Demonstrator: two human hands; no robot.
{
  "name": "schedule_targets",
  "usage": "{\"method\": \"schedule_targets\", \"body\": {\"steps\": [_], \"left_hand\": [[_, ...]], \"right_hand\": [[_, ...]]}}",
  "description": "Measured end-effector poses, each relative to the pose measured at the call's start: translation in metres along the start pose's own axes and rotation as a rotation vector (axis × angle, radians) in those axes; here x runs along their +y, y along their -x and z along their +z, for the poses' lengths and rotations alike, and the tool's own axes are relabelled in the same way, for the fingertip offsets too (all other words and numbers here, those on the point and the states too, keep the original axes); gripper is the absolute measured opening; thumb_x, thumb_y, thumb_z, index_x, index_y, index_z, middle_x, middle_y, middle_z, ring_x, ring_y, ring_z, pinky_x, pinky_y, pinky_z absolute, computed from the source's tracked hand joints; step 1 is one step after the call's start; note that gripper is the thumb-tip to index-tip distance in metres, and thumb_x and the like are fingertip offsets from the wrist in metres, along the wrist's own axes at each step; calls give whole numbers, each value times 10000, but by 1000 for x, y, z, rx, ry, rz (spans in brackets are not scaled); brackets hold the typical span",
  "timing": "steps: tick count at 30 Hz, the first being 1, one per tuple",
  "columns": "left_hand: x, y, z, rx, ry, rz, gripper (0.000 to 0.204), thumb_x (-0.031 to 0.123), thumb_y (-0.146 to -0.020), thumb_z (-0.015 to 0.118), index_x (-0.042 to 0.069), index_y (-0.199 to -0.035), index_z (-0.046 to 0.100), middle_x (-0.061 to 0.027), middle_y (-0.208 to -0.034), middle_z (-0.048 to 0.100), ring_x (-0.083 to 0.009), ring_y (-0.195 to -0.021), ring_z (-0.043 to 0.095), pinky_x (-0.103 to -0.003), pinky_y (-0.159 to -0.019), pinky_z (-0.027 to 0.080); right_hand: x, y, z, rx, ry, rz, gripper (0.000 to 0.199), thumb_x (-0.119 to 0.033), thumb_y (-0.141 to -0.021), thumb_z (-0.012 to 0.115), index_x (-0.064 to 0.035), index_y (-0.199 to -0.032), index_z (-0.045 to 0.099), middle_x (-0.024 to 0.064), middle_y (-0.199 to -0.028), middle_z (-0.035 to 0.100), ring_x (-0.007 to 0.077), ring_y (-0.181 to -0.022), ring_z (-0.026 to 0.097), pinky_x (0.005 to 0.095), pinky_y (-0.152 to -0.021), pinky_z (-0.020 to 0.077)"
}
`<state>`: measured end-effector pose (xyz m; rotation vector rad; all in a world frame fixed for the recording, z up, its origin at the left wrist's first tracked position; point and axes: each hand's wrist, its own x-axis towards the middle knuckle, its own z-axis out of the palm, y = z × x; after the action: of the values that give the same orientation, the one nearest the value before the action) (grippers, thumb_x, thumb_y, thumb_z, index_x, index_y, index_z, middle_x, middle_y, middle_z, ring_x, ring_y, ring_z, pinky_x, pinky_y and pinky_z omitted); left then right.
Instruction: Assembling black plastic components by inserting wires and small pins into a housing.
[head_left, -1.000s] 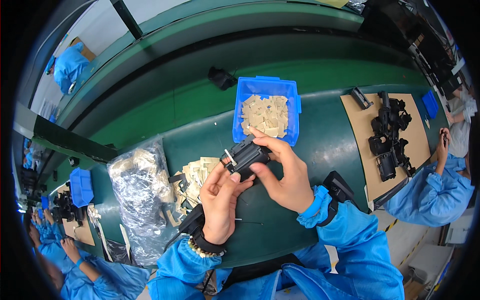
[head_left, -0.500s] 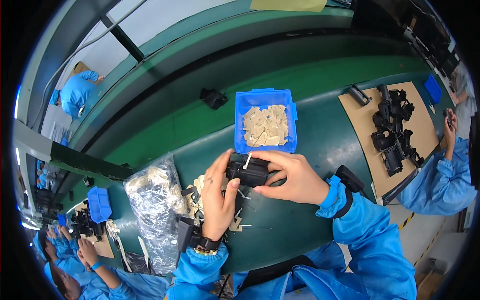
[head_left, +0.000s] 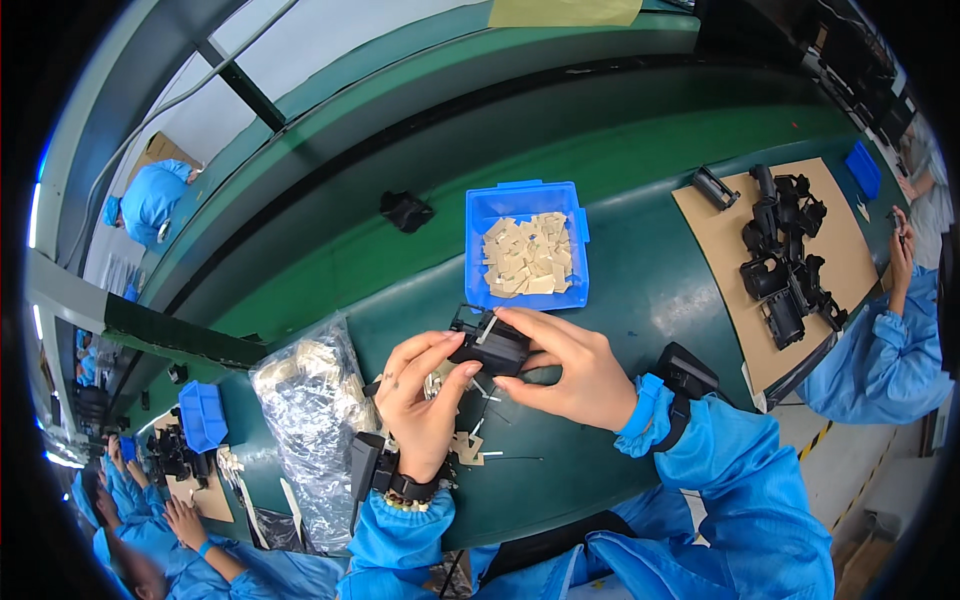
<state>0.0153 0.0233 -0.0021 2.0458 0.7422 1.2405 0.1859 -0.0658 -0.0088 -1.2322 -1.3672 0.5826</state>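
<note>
Between my two hands is a black plastic housing [head_left: 502, 352], held just in front of the blue bin, above the table. A small pale strip [head_left: 487, 326] shows on its upper side. The fingers and thumb of my left hand [head_left: 425, 400] close on the housing's left end. My right hand [head_left: 575, 370] pinches its right end, thumb and forefinger on it. Behind them, the blue bin [head_left: 527, 188] holds many beige cut pieces [head_left: 530, 255]. Below my left fingers lie loose beige pieces [head_left: 465, 447] and thin dark wires, partly hidden by the hand.
A clear plastic bag [head_left: 315, 440] of pale parts lies left of my left forearm. On the right, cardboard [head_left: 720, 235] carries several black housings [head_left: 785, 260]. A black part [head_left: 405, 211] sits on the green belt [head_left: 600, 150]. Co-workers in blue sit at both sides.
The housing has tilted in my hands, and its pale strip now shows shorter. My left fingers have shifted along its edge. The black part on the belt has moved left and nearer.
</note>
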Motion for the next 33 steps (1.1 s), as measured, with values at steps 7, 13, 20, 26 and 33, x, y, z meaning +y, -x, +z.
{"method": "schedule_targets", "body": {"steps": [7,13,20,26,33], "left_hand": [[-8,1,-8,-46,213,-101,239,-16,-676,827,24,-888,724,-122,-1008,677,-221,-941,648,-343,-817,516],[-9,-2,-4,-70,165,24,196,-3,-660,844,22,-801,710,-124,-994,673,-224,-941,641,-410,-920,530],[-9,5,0,65,132,77,293,-25,-676,830,27,-933,700,-110,-957,683,-223,-882,652,-382,-861,543],[0,4,3,92,53,12,238,-42,-695,808,16,-897,696,-110,-954,688,-227,-883,659,-303,-754,533],[-6,12,0,69,150,4,135,-60,-825,711,12,-910,635,-121,-1111,606,-189,-967,616,-274,-821,528]], "right_hand": [[-6,1,0,26,142,-37,635,-57,-751,792,-3,-1330,537,196,-1308,568,244,-1009,690,332,-823,608],[-3,3,2,41,162,-86,651,-104,-764,774,-10,-1349,503,172,-1311,567,272,-958,701,333,-760,620],[-8,7,12,90,51,-24,630,-32,-738,794,-5,-1321,555,192,-1331,561,232,-964,706,305,-751,629],[-10,7,12,95,36,-8,627,-22,-740,797,12,-1316,552,189,-1333,559,240,-1007,689,308,-735,640],[-9,5,13,117,114,-98,617,3,-736,786,16,-1308,556,194,-1322,564,255,-1028,684,310,-750,637]]}}
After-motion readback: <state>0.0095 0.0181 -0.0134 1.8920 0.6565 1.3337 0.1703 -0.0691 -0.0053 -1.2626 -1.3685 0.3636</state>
